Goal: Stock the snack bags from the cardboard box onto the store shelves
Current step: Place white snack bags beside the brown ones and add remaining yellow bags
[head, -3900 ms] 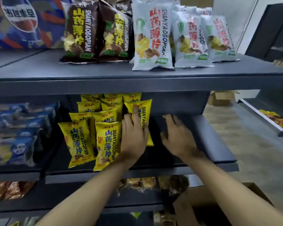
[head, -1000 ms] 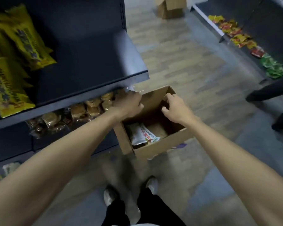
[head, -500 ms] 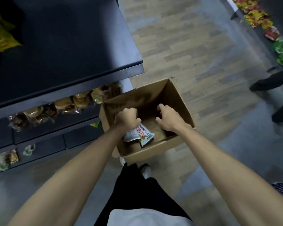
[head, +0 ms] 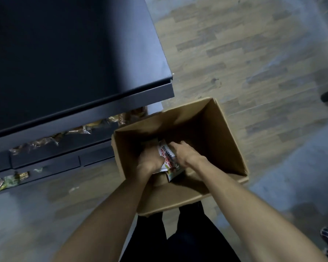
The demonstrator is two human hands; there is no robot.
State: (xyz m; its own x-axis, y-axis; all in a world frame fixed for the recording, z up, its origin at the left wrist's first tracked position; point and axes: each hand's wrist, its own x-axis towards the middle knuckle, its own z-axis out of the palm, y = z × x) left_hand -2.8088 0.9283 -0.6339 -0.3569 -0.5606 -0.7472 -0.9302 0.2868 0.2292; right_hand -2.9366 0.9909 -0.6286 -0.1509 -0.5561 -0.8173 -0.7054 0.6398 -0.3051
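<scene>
The white snack bag with red print (head: 168, 162) lies inside the open brown cardboard box (head: 227, 140), which stands on the floor beside the dark metal shelf (head: 80, 59). Both hands reach into the box: the left hand (head: 150, 161) and right hand (head: 185, 155) each grip the bag, close together.

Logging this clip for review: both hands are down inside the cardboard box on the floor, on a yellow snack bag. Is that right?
Not quite. The head view shows both the left hand and right hand down inside the cardboard box on the floor, but the snack bag between them is white with red print, not yellow.
</scene>
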